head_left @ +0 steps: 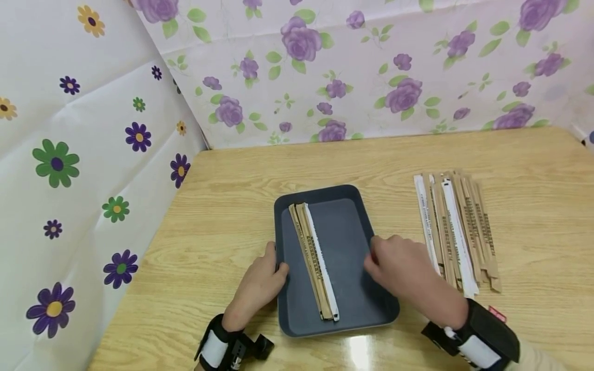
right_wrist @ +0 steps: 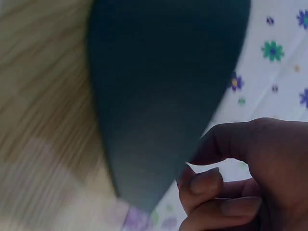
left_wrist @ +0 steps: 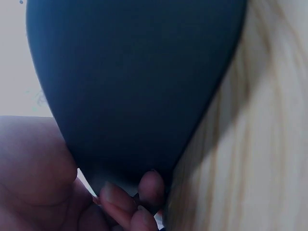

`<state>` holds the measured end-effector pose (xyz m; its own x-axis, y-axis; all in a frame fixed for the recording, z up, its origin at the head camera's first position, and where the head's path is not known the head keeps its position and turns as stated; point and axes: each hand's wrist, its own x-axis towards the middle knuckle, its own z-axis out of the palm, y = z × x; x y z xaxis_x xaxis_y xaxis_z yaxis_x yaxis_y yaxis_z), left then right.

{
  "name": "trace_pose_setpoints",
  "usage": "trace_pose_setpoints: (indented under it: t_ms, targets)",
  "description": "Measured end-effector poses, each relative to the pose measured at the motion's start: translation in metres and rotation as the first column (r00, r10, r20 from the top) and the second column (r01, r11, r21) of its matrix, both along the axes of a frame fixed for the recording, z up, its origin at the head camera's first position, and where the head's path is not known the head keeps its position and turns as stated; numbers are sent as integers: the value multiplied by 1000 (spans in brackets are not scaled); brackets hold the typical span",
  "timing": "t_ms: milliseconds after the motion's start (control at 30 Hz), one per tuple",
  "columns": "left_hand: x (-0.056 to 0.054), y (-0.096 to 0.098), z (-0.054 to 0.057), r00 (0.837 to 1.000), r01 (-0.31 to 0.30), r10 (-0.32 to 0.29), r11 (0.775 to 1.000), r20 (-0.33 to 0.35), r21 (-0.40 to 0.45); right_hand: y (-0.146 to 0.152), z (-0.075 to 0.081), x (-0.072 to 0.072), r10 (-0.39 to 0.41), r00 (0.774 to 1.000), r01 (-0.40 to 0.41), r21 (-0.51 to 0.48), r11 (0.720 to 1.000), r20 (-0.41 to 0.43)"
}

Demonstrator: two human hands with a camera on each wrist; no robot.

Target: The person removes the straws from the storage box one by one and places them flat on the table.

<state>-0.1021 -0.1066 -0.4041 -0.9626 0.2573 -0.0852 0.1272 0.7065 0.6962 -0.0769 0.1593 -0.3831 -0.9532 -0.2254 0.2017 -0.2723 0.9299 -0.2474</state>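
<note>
A dark grey rectangular tray (head_left: 355, 247) is on the wooden table, and both hands hold it by its long sides. My left hand (head_left: 260, 281) grips the left rim, thumb over the edge; in the left wrist view its fingertips (left_wrist: 152, 187) are against the outer wall. On the opposite side my right hand (head_left: 408, 268) pinches the rim between thumb and curled fingers, as the right wrist view shows. Inside the tray, toward its left, lie slim paper-wrapped sticks (head_left: 312, 257), brown ones and a white one side by side. Their contents are hidden.
Several more long paper-wrapped sticks (head_left: 457, 232), brown and white with dark print, lie in a loose row right of the tray. Flower-patterned sheets (head_left: 343, 67) rise behind the wooden table (head_left: 223, 206) and along its left side. A small red-edged item (head_left: 497, 313) is near the right wrist.
</note>
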Motion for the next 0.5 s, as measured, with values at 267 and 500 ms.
trace_pose_setpoints:
  t_ms: [267, 500]
  targets:
    - [-1, 0, 1, 1000, 3, -3, 1000, 1, -17, -41, -6, 2, 91, 992, -95, 35, 995, 89]
    - [-1, -1, 0, 1000, 5, -5, 1000, 1, -20, -66, -9, 7, 110, 965, -125, 49, 991, 239]
